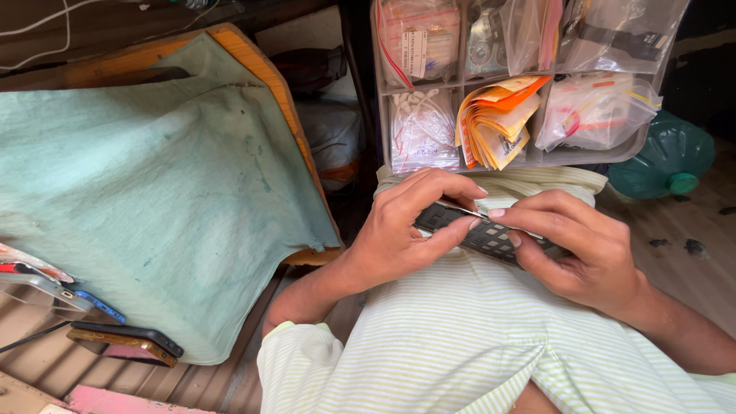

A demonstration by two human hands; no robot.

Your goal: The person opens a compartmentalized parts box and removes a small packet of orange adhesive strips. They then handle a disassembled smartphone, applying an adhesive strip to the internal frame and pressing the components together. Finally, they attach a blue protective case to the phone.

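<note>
Down over the lap, both hands closed around a slim dark flat strip with a grid of small square cells (491, 234), held just above the pale green striped cloth of the lap (475, 337). Left hand (402, 230) curled over the strip's near end, fingers wrapped across the top, thumb tucked under, gripping firmly. Right hand (586, 253) pinching the other end, forefinger and thumb close together on the edge, remaining fingers folded beneath for support. Looks thin and light, fairly stiff yet likely to flex or snap if bent hard; probably delicate across the gridded face, so best taken by the long edges and ends, exactly where the fingertips sit now. Surface appears smooth, perhaps a little slippery. Just beyond the hands, a grey plastic compartment tray (381, 115) packed with clear bags of small parts and a fanned stack of yellow-orange paper slips (494, 123). Off to the left, a faded green cloth draped over a wooden board (153, 199), with a dark slab-shaped phone (126, 341) lying near its lower edge. At far right, a green plastic bottle (671, 157) on its side.
</note>
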